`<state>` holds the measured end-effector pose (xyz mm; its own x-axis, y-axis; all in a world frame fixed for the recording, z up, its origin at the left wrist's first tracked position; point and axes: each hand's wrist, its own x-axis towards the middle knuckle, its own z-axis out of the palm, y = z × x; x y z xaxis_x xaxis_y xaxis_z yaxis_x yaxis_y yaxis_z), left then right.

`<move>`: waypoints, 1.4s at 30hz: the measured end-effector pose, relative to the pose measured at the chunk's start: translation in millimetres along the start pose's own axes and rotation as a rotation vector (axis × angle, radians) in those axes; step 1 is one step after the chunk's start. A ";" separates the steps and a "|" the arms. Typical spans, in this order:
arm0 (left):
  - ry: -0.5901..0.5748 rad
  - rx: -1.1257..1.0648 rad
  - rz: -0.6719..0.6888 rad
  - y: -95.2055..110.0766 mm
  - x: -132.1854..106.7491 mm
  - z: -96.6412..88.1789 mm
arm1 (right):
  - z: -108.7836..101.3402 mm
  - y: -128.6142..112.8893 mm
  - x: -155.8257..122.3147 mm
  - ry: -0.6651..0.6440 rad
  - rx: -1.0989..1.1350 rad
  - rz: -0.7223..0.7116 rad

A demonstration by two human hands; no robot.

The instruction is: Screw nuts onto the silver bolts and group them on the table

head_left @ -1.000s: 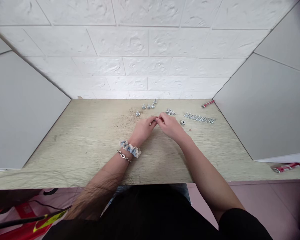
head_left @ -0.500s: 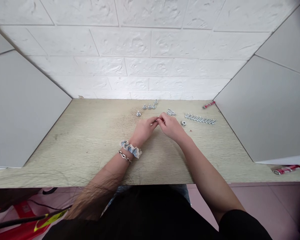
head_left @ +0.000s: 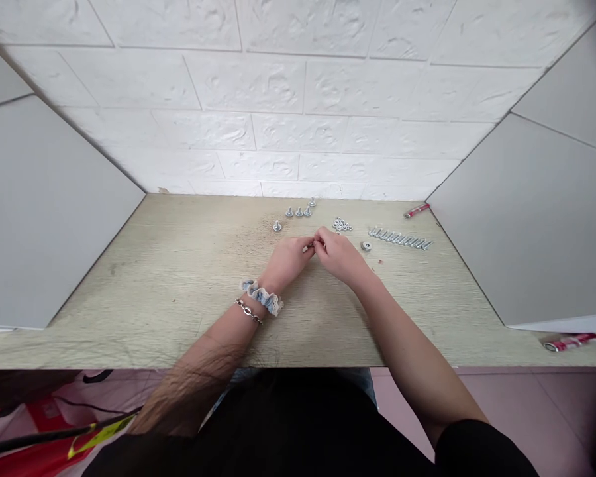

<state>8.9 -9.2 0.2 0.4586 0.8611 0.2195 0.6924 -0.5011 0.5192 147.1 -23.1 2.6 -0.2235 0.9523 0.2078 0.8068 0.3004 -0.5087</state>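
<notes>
The place is an indoor work nook; whether it belongs to a home or a workshop cannot be told. A wood-grain counter (head_left: pixel 193 265) runs up to a white wall (head_left: pixel 278 83) with a brick pattern, closed in by a pale grey left panel (head_left: pixel 54 218) and a matching right panel (head_left: pixel 526 232). A row of bolts (head_left: pixel 400 239) and clustered nuts (head_left: pixel 342 226) suggest bench work. Pink tiles cover the floor (head_left: pixel 511 404) below.
</notes>
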 end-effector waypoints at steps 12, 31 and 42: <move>0.077 -0.082 -0.018 -0.9 -0.8 1.4 | -1.9 -0.8 0.3 0.054 0.045 0.130; 0.086 -0.062 -0.068 -2.7 -0.1 -0.1 | 2.9 4.5 2.5 0.062 0.075 -0.038; 0.071 -0.048 -0.068 -6.4 1.3 1.9 | 0.0 3.4 1.7 0.037 0.090 -0.004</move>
<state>6.1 -5.1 -4.4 0.3697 0.8978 0.2394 0.6920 -0.4380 0.5738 149.5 -20.5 1.2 -0.2045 0.9490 0.2401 0.7534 0.3091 -0.5803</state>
